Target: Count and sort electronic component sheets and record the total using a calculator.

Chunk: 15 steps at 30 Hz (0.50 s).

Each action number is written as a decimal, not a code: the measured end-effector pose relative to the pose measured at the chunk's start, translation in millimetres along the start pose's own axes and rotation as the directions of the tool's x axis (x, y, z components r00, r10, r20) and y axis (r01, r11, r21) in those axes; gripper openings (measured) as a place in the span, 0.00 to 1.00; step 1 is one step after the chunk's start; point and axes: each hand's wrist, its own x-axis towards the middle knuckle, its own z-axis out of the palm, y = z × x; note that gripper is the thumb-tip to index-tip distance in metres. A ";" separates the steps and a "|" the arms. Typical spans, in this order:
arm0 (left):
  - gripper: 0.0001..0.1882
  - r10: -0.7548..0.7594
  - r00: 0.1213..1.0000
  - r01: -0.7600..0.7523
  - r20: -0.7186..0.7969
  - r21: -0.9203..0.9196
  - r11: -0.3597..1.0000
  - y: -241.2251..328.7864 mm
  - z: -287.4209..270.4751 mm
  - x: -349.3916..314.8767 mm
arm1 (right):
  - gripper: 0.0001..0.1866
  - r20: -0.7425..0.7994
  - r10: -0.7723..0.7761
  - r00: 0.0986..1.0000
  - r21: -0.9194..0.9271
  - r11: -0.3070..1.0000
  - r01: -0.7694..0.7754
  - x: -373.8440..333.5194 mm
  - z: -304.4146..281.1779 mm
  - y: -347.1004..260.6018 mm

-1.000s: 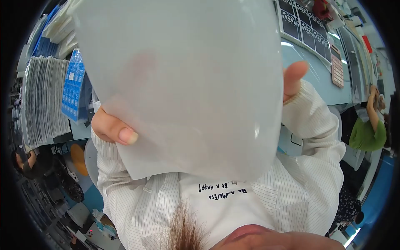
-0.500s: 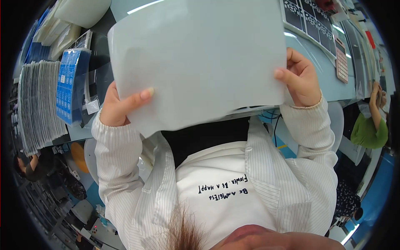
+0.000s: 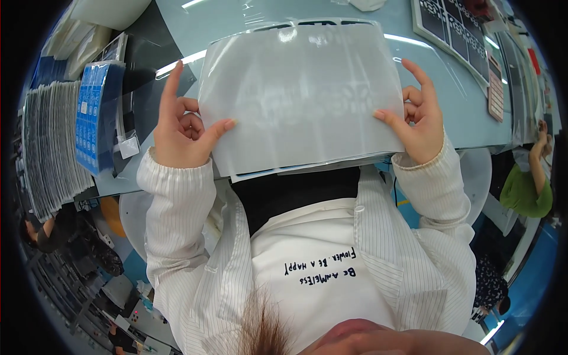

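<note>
A translucent white sheet [image 3: 302, 100] lies low over the table's near edge, glossy with ceiling reflections. Beneath it, dark printed shapes of another sheet [image 3: 319, 24] show along the far edge. My left hand [image 3: 186, 127] grips the white sheet at its left side, thumb on top, middle fingers curled at the edge and index finger stretched away. On the right side, my right hand [image 3: 421, 118] holds it the same way, thumb on top and index finger raised. The undersides of both grips are hidden.
At left stand a tall stack of pale sheets [image 3: 50, 148] and a pack of blue printed sheets [image 3: 94, 118]. A black-and-white printed panel [image 3: 447, 26] and a pink calculator [image 3: 496, 94] lie at right. A person in green [image 3: 526, 189] sits beyond the right side.
The white sheet has come down away from me onto the table, over the printed sheet. Both hands have moved slightly inward, and their index fingers have stretched out.
</note>
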 end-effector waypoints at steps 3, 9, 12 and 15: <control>0.54 0.039 0.999 -0.045 0.029 0.215 0.976 -3.0 -0.5 -0.9 | 0.45 -0.027 0.009 1.000 -0.012 1.000 -0.009 -2.0 1.3 0.1; 0.44 0.145 0.988 -0.152 0.045 0.367 0.918 -8.8 0.6 0.1 | 0.42 -0.092 0.009 0.996 -0.070 0.997 -0.015 -3.4 0.7 -1.8; 0.40 0.219 0.975 -0.215 0.035 0.399 0.892 -5.0 4.7 -0.3 | 0.40 -0.145 -0.002 0.989 -0.086 0.996 -0.011 -3.2 -0.2 -0.5; 0.38 0.316 0.947 -0.302 0.061 0.505 0.808 -8.5 3.2 1.2 | 0.38 -0.166 0.018 0.986 -0.074 0.997 -0.031 -3.8 -0.1 1.1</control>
